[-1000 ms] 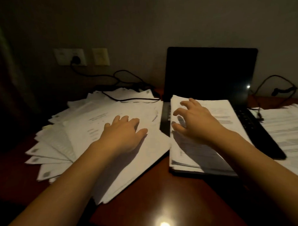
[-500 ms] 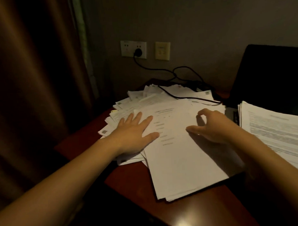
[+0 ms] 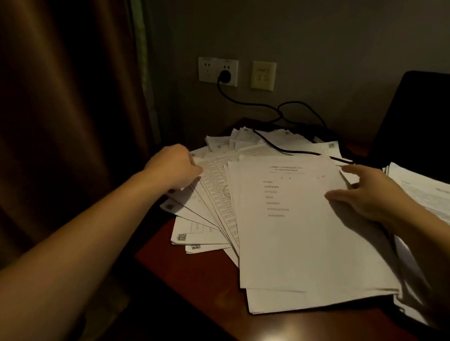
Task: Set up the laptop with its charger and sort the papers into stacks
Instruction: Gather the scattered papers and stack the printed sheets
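My left hand [image 3: 175,167] curls on the far-left sheets of the fanned papers [image 3: 298,244], pinching their edge. My right hand [image 3: 365,191] lies spread at the pile's right edge, thumb on the top sheet. The laptop [image 3: 426,117] stands right of the pile, with its charger cable [image 3: 289,151] draped over the pile's far side. Dragging sheets could snag that cable. The pile's left corners overhang the bench [image 3: 197,281] and may slide off.

Brown curtain [image 3: 64,125] at L; white wall socket [image 3: 209,69] w/ beige plate [image 3: 263,75], maybe a switch, beside it.

White papers [image 3: 292,234], red-brown desk [image 3: 197,281]
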Demonstrator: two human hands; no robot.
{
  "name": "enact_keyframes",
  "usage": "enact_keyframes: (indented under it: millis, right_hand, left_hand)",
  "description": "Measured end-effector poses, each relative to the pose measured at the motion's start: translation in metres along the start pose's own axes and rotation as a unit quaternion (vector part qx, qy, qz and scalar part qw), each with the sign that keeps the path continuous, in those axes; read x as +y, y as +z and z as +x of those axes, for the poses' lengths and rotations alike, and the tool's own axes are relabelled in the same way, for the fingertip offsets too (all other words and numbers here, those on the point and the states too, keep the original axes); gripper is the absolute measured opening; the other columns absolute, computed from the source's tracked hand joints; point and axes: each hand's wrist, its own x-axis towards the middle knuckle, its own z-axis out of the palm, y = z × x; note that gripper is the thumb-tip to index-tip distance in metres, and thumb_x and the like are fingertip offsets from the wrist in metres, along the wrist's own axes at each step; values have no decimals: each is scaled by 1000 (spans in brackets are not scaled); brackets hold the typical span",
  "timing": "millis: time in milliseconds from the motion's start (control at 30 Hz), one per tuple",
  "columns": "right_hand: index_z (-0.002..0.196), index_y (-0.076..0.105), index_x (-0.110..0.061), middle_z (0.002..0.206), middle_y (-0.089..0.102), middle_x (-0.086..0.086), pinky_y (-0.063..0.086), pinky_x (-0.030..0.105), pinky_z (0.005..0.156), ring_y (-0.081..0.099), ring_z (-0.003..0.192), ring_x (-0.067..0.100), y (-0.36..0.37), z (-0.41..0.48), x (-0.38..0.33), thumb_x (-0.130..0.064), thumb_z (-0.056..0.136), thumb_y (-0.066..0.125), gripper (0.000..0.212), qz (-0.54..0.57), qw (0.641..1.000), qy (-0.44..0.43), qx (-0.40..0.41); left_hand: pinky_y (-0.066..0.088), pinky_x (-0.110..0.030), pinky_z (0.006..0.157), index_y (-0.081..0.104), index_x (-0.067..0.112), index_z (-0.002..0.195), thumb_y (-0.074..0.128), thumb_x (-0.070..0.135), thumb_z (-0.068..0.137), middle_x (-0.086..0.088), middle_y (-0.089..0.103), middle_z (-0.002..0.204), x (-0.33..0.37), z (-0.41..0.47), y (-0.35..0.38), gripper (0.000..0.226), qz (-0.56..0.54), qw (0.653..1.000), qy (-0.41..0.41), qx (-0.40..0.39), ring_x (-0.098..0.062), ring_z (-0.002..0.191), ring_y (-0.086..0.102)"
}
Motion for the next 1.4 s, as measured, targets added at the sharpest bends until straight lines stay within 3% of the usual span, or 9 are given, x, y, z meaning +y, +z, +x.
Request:
enact_keyframes:
  millis: [167, 300, 467, 600, 700, 767, 1033, 1300, 1400]
  right_hand:
    - [145, 46, -14, 145, 50, 13, 42, 36, 88, 53, 124, 33, 5, 0, -1, -40, 82, 78, 75, 29, 999, 24, -22]
    - [148, 41, -13, 143, 51, 10, 47, 38, 92, 56, 121, 30, 4, -7, -11, -35, 81, 80, 81, 59, 998, 3, -36]
    - [122, 64, -7, 91, 59, -2, 39, 24, 50, 54, 69, 12, 1, -5, -9, -32, 83, 79, 49, 59, 996, 40, -46]
    - [98, 67, -9, 80, 60, -2, 38, 25, 51, 57, 69, 16, 0, -5, -7, -31, 85, 77, 27, 45, 998, 35, -39]
    - [106, 66, -11, 94, 65, 3, 44, 27, 61, 58, 75, 19, 3, -8, -6, -25, 90, 71, 21, 39, 999, -9, 26]
    - [113, 64, -9, 110, 67, 12, 46, 32, 69, 58, 82, 24, 6, -8, -5, -20, 94, 67, 22, 46, 995, -37, 78]
    - [133, 52, -10, 130, 61, 14, 47, 36, 82, 60, 110, 35, 15, -6, -3, -23, 101, 55, 35, 159, 984, 1, 77]
    - [126, 56, -15, 110, 61, -1, 50, 37, 82, 59, 100, 20, 15, -7, -8, -30, 103, 50, 28, 250, 965, -29, 68]
    - [132, 53, -17, 118, 62, -1, 49, 37, 89, 59, 106, 21, 15, -8, -8, -30, 104, 47, 32, 272, 960, -38, 43]
  left_hand:
    - [56, -31, 60, 70, 10, 81, 60, 51, 95, -1, 69, 60, 4, -23, -1, 44, -14, 990, -39, -134, -18, 55, 66]
    - [50, -28, 81, 63, 18, 126, 54, 51, 99, -2, 68, 116, 27, -39, -4, 44, 8, 989, 41, -144, -21, 98, 64]
    - [32, -55, 114, 31, 32, 153, 42, 60, 98, -8, 37, 154, 40, -44, 29, 63, 42, 988, 71, -134, -34, 138, 37]
    - [42, -48, 110, 36, 30, 153, 54, 43, 100, -3, 41, 155, 41, -45, 34, 57, -163, 977, 79, -109, -26, 134, 46]
    - [60, -28, 82, 41, 27, 151, 64, 21, 97, -2, 40, 154, 39, -42, 28, 58, -472, 877, -50, -70, -15, 107, 55]
    - [59, -32, 86, 52, 24, 142, 65, 16, 95, -5, 50, 143, 36, -37, 23, 49, -579, 806, -103, -67, -17, 105, 56]
    - [53, -26, 61, 69, 7, 111, 70, 14, 92, -16, 72, 113, 36, -43, 30, 20, -613, 775, -105, -112, -23, 87, 68]
    - [63, -39, 70, 33, 31, 153, 71, 2, 89, -3, 67, 120, 59, -52, 33, 81, -644, 762, -44, -54, -25, 98, 72]
    - [62, -45, 74, 41, 27, 149, 73, 3, 87, -7, 70, 118, 56, -47, 31, 74, -693, 718, -30, -50, -29, 99, 73]
